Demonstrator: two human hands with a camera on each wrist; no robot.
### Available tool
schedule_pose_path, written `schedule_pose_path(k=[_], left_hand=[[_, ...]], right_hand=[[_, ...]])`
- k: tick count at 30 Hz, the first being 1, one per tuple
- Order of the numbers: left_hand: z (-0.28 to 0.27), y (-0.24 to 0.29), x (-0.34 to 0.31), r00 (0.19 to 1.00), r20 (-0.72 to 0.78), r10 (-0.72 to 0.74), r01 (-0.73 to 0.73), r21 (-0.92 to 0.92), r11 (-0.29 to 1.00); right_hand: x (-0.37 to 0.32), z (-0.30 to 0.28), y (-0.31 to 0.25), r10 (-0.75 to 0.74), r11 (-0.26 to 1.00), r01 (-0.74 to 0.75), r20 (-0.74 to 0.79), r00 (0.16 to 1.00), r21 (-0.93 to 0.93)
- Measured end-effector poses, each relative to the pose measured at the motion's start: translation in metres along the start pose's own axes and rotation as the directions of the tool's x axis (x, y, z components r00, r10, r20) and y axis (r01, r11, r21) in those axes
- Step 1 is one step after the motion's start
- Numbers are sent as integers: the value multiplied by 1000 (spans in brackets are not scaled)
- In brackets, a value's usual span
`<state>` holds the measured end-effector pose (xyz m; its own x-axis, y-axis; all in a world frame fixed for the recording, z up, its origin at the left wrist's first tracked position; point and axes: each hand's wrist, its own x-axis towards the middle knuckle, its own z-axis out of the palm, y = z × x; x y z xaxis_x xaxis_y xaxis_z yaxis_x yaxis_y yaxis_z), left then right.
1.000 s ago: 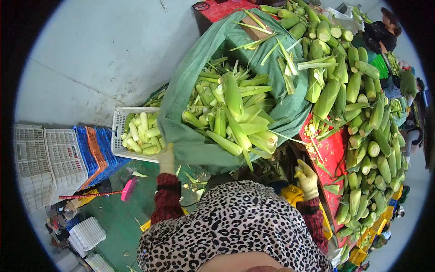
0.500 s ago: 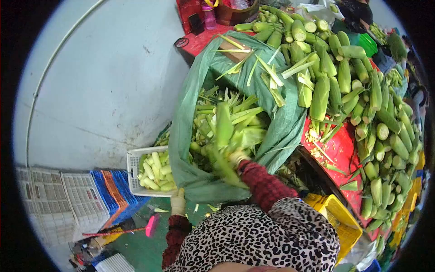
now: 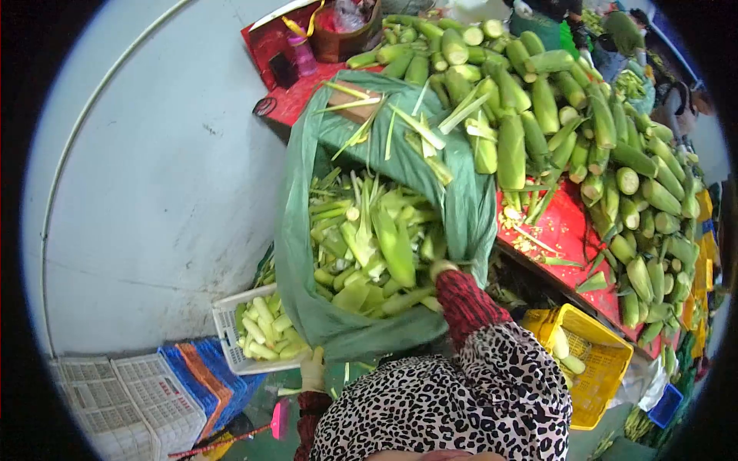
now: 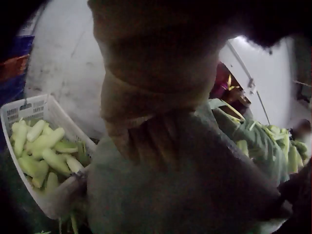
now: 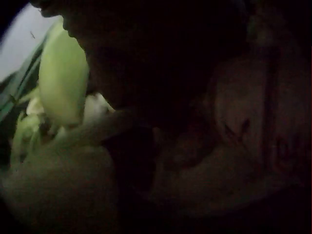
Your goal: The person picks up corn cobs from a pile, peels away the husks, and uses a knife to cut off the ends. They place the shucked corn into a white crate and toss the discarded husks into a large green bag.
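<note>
My gloved left hand grips the near left rim of a big green woven bag. In the left wrist view its fingers bend down over the bag's cloth. Inside the bag lies a heap of corn husks, with some pale peeled pieces among them. The gloved right hand reaches into the bag at its right side. Its fingers are hidden among the husks, and I cannot tell what they hold. Very dark in the right wrist view, a broad green husk shows at the left.
A white crate of peeled corn stands left of the bag. Unhusked corn is piled on the red table to the right. Below it, a yellow crate contains a few pale cobs. Stacked white crates stand lower left.
The right hand has gone from beside the body into the bag, then further toward its right side. Husks that stuck up now lie lower. The left hand stays at the rim; the head view has shifted.
</note>
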<state>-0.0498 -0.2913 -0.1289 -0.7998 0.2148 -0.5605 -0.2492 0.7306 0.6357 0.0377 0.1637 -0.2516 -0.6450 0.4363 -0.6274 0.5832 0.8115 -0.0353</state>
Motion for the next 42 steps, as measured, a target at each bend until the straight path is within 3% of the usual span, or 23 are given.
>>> schedule_pose_path(k=[1,3,4,6,8,9,10,12,15,18,20,21,22,24,25,26,28,30,32,34,38,40,42], left_hand=[[4,13,-2,998,70,-6,-1,89,996],[23,14,5,996,89,30,-25,-47,999],[34,9,8,994,102,43,-31,-111,993],[43,-6,27,993,111,43,-28,-133,991],[34,15,26,986,162,24,-18,-43,999],[31,6,33,977,172,124,-131,33,991],[28,-4,40,958,181,222,-244,106,964],[25,-12,61,991,130,-5,-4,67,998],[12,-9,63,991,-137,-10,11,10,1000],[13,22,49,848,-473,238,-309,-77,948],[23,60,37,863,-447,236,-335,-156,929],[31,75,35,868,-427,254,-360,-187,914],[41,87,32,872,-405,274,-383,-217,898],[75,105,40,894,-335,297,-404,-320,857],[90,118,40,902,-292,319,-413,-365,834],[104,149,24,921,-218,324,-387,-399,832],[131,222,-19,943,-55,329,-318,-450,835],[164,252,3,812,11,583,-543,-353,762],[195,308,-2,751,109,651,-610,-264,747],[227,376,-30,656,193,729,-670,-296,681],[314,470,-31,640,289,712,-633,-327,702],[359,506,-21,687,217,693,-676,-160,720],[378,543,-39,740,140,658,-671,215,709]], right_hand=[[-22,17,23,37,993,-22,126,991,-118],[-52,39,44,74,989,-38,257,963,-143],[-49,35,42,80,993,-97,233,969,62],[-28,41,43,-109,895,99,-2,994,435],[-76,-25,20,-248,646,391,-304,920,656],[-135,-89,-7,-106,247,180,-158,982,952],[-154,-112,-6,-126,79,183,-172,977,980],[-182,-144,7,-8,-217,309,-318,948,926],[-223,-191,71,250,-258,444,-384,889,858],[-244,-195,133,434,-412,515,-335,836,752],[-260,-176,138,378,-453,539,-394,838,710],[-273,-160,138,209,-504,330,-258,943,798],[-286,-154,124,101,-568,285,-278,955,772],[-285,-106,108,-144,-625,89,-226,963,776],[-290,-92,98,-237,-547,-36,-114,965,837],[-281,-70,110,-417,-662,-231,-95,904,713],[-287,-75,135,-432,-769,-204,-258,864,606],[-308,-88,159,-439,-769,-204,-268,857,606],[-329,-89,175,-416,-678,-130,-233,879,723],[-355,-97,191,-326,-733,-70,-259,909,677],[-342,-34,225,-361,-883,-210,-324,874,420],[-364,-35,236,-278,-890,-123,-309,909,440],[-377,-28,244,-242,-922,-100,-356,903,375]])
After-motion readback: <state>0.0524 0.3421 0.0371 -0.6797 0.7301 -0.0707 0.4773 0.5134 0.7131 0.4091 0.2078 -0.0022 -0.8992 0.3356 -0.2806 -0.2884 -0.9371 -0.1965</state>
